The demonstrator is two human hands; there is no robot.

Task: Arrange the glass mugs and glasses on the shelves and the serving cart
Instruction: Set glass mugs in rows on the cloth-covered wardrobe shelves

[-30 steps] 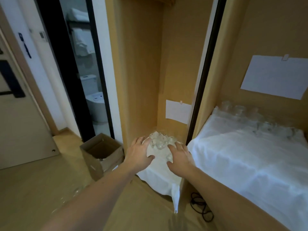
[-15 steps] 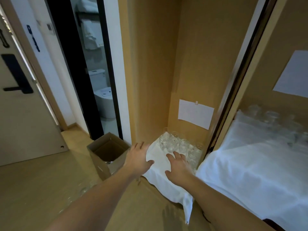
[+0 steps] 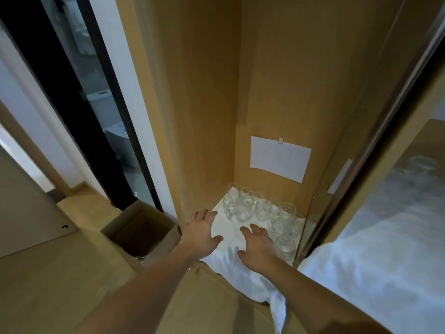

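Wooden closet shelf (image 3: 183, 141), white cloth (image 3: 228, 235) | clear glass mugs (image 3: 262, 210) just beyond both flat, empty grips, left (image 3: 201, 231), right (image 3: 258, 245) | judged fragile, slippery: take by handle.

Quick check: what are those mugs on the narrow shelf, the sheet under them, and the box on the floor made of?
The clear patterned mugs look like cut or pressed glass: see-through, with glinting facets. The white sheet under them looks like thin cloth, wrinkled and drooping over the shelf edge. The open brown box looks like matt cardboard with folded flaps.

No legible text — white paper sheet (image 3: 280, 158) on wooden back panel reads blank
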